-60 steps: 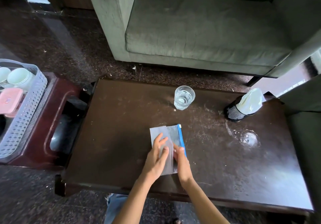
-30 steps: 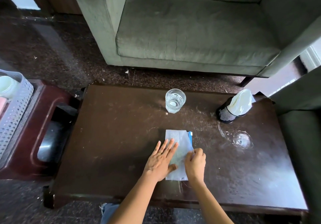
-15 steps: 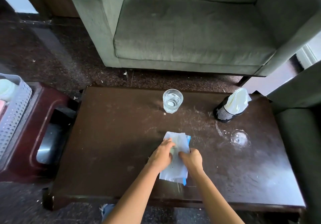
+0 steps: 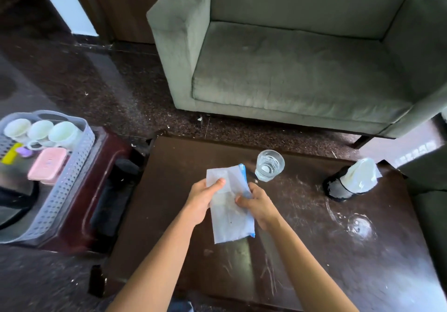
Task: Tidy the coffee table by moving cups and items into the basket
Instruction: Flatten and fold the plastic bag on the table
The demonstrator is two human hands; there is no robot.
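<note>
Both hands, left hand (image 4: 205, 198) and right hand (image 4: 258, 205), pinch a folded clear zip pouch (image 4: 229, 222) with curled fingers over the middle of the tabletop (image 4: 169, 215). Its far end is just beside the water glass (image 4: 269, 165); a careless swing could likely tip it and spill. Counted: one basket (image 4: 70, 183) beyond the left edge, one pouch, one tipped mesh holder (image 4: 338, 188) at the far right corner, three cups (image 4: 40, 129) in the basket, one water glass.

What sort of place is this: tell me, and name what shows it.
Probably a home living room: a grey-green armchair faces a low dark coffee table holding a glass of water, and a basket of cups sits beside it.
</note>
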